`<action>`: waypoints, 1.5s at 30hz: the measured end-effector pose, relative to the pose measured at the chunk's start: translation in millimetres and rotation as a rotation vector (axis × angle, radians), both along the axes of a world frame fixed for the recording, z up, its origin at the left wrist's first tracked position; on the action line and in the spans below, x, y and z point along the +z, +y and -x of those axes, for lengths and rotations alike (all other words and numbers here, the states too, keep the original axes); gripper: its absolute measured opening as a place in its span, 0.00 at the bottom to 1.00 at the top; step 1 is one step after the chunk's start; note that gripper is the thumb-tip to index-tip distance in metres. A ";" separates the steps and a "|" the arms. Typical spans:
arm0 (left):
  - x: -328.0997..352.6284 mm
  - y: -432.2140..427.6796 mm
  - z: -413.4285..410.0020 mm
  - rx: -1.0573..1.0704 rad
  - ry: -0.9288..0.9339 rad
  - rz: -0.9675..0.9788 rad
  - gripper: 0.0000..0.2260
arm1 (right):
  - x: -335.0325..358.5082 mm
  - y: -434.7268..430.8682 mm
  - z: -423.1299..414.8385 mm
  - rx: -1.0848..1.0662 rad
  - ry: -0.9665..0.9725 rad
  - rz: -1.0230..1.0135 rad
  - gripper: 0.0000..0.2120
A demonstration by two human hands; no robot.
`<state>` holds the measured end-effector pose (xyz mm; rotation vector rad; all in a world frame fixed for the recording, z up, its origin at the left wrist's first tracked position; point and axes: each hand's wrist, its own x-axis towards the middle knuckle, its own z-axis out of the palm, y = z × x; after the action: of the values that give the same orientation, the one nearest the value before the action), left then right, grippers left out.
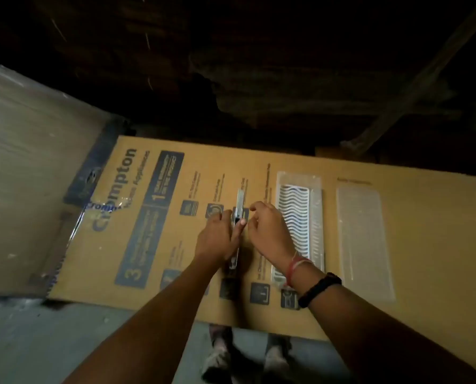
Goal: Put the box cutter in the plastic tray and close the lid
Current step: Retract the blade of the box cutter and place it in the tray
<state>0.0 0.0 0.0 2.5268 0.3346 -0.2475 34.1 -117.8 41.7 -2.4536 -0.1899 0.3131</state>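
- While both forearms reach forward over the cardboard box [397,245], the left hand [217,239] lies palm down on the box cutter [240,200], its fingers closed around the middle of the handle.
- Lying lengthwise on the box, the cutter points its metal end away from the person.
- Just right of the cutter, the right hand [270,231] hovers with its fingers loosely curled and apart, gripping nothing; whether its fingertips touch the cutter cannot be told.
- On the right wrist sit a pink thread band [296,266] and a black strap [318,289].
- Right of the hands lies the plastic tray [297,206], ribbed and open, with the clear lid [362,236] flat beside it.
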 end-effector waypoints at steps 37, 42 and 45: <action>-33.4 6.4 -46.2 0.673 0.228 0.902 0.08 | -78.3 36.0 -10.9 -0.829 0.470 -0.693 0.07; -24.3 4.5 -45.3 0.678 0.194 0.941 0.07 | -71.9 35.5 -2.9 -0.757 0.446 -0.710 0.03; -17.6 4.0 -51.0 0.668 0.153 0.945 0.08 | -67.1 34.9 0.6 -0.724 0.416 -0.726 0.03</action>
<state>51.0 4.0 -17.6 1.3796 0.8576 -0.2495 33.5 -82.9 -25.4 -1.5544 0.6423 0.3402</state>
